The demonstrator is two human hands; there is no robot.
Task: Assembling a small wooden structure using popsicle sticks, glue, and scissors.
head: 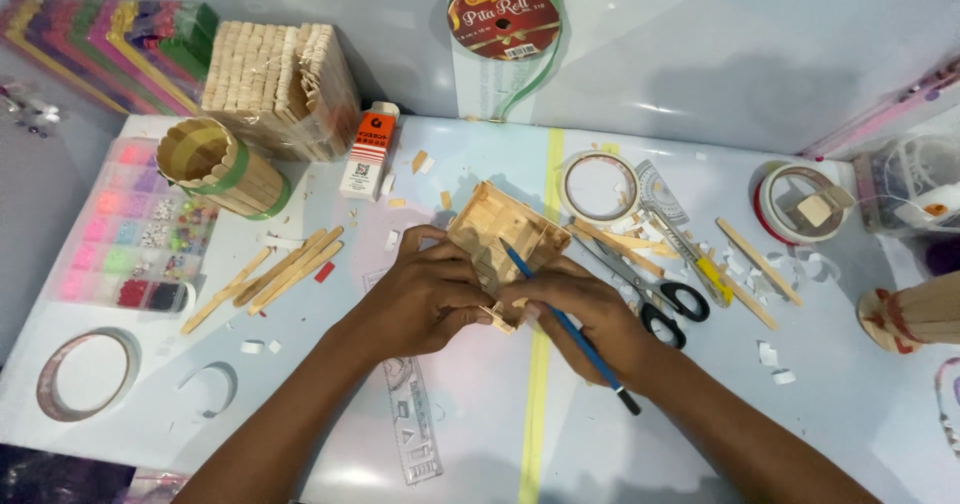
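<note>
A small open box of flat wooden craft sticks (pixel 497 232) lies on the table in the middle of the view. My left hand (pixel 425 299) grips its near left side, fingers curled over the edge. My right hand (pixel 590 319) touches the box's near corner and holds a thin blue paintbrush (pixel 570 326) that runs from the box's inside back past my wrist. A small wooden piece sits between both hands' fingertips at the box's lower edge.
Loose craft sticks (pixel 280 274) lie to the left, black-handled scissors (pixel 650 289) and a tape roll (pixel 598 186) to the right. A stick-built cup (pixel 215 169), a bead organiser (pixel 130 229), a glue bottle (pixel 368 151), a clear ruler (pixel 412 424) and paper scraps surround the hands.
</note>
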